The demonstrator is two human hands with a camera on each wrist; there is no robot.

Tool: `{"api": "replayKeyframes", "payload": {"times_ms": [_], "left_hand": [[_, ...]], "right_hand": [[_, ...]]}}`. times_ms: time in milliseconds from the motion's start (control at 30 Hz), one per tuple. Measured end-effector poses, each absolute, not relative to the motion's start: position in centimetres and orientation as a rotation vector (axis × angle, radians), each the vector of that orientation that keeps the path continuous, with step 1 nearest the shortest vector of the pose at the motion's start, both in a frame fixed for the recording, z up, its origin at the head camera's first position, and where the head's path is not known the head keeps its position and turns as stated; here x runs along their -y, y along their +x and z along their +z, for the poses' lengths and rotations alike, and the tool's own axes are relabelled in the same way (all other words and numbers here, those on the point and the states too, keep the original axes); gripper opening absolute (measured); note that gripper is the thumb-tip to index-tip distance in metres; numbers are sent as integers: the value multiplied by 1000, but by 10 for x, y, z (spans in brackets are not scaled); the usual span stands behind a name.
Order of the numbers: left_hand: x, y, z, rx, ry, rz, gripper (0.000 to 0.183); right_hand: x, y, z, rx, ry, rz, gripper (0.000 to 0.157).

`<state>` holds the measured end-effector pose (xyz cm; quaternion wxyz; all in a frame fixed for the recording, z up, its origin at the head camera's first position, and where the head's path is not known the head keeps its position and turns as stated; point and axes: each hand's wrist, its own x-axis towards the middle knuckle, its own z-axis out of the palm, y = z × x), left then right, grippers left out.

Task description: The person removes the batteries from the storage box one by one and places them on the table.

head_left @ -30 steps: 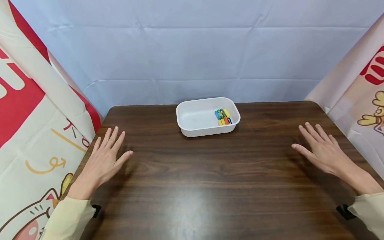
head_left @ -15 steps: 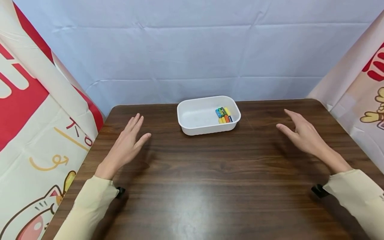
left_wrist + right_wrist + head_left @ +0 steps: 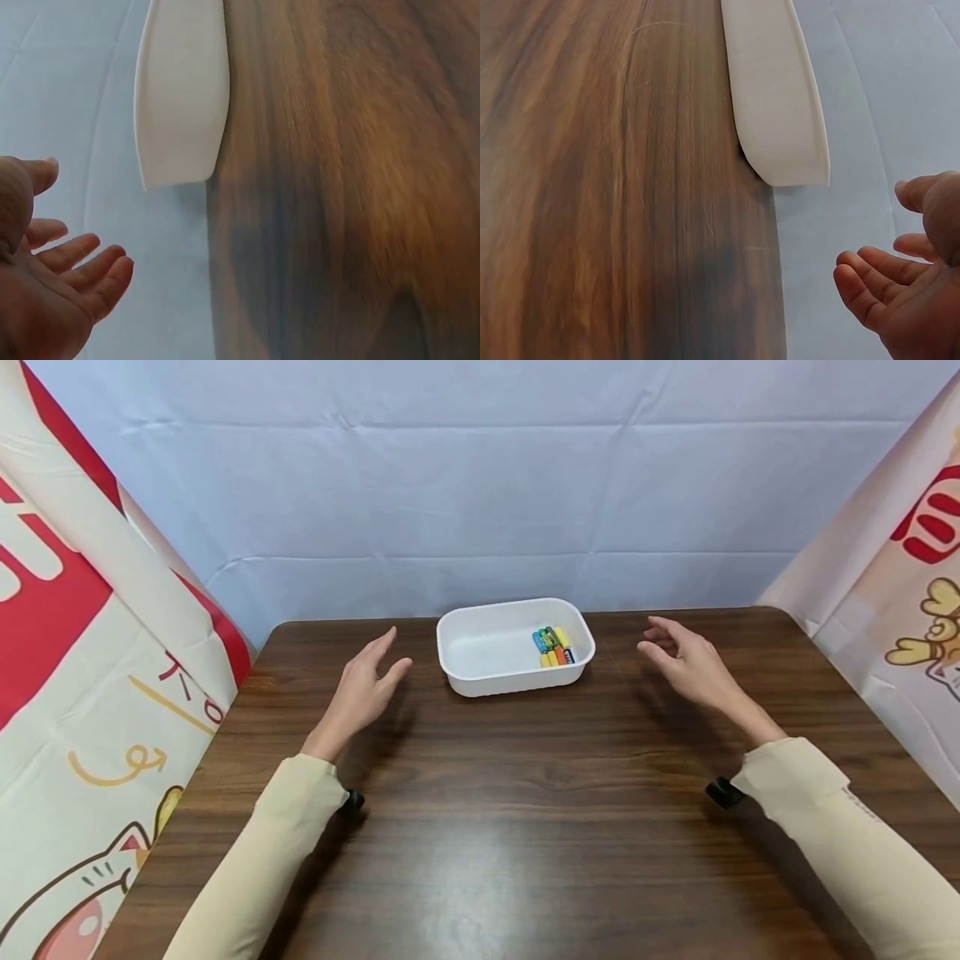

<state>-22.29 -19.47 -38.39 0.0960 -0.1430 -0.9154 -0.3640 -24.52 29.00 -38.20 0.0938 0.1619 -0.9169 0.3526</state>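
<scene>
A white plastic tray (image 3: 517, 683) stands near the far edge of the table. Several coloured batteries (image 3: 553, 647) lie in its right half, in two rows. To the left of the tray hovers my left hand (image 3: 360, 693), thumb apart from the fingers, touching nothing. My right hand (image 3: 693, 668) is on the tray's other side, a bit farther off, its fingers loosely bent and nothing in them. In the left wrist view the left palm (image 3: 45, 300) faces the tray's outer wall (image 3: 184, 97). The right wrist view likewise shows the right hand (image 3: 907, 292) apart from the tray.
The brown wooden table (image 3: 480, 827) spreads out in front of the tray. A pale cloth backdrop (image 3: 480, 485) hangs right behind the far edge. Printed cloths stand at both sides, the left one (image 3: 67, 693) close along the table's edge.
Both hands have come inward and forward from the table's sides toward the tray. Their spread fingers have drawn together, palms turning inward. Tray and batteries stay in place.
</scene>
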Motion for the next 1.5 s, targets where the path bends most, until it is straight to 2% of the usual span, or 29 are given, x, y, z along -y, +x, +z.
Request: {"api": "replayKeyframes", "payload": {"times_ms": [300, 633, 1500], "left_hand": [[173, -245, -394, 2727, -347, -1295, 64], [151, -263, -407, 2735, -259, -1377, 60], [140, -267, -414, 2801, -196, -1402, 57]], "right_hand": [[-268, -267, -391, 2759, 445, 1114, 51], [-246, -283, -404, 2804, 414, 1305, 52], [-229, -293, -413, 2773, 408, 1375, 46]]}}
